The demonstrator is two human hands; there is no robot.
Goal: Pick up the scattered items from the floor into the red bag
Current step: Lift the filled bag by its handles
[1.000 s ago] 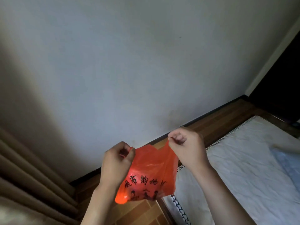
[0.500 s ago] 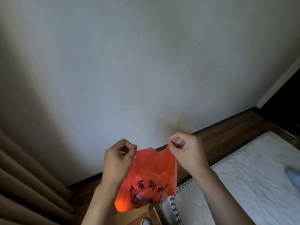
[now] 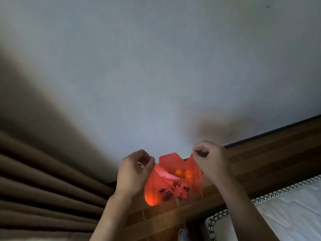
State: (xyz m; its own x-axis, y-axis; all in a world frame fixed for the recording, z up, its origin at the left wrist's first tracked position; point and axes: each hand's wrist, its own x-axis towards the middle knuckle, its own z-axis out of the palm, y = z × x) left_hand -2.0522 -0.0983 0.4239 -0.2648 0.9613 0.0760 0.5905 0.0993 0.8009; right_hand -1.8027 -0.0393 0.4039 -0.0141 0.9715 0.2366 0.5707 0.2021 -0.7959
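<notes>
one red bag point(image 3: 173, 185) (two orange lumps inside), pinched by left hand point(image 3: 134, 171) and right hand point(image 3: 211, 160); curtain point(image 3: 43, 197) at 9 o'clock.

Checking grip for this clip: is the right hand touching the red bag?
Touching. The head view shows the right hand pinching the red bag at its top edge.

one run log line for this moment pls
left hand pinches bag edge | right hand pinches other edge | red bag held open above wooden floor | orange items inside
</notes>
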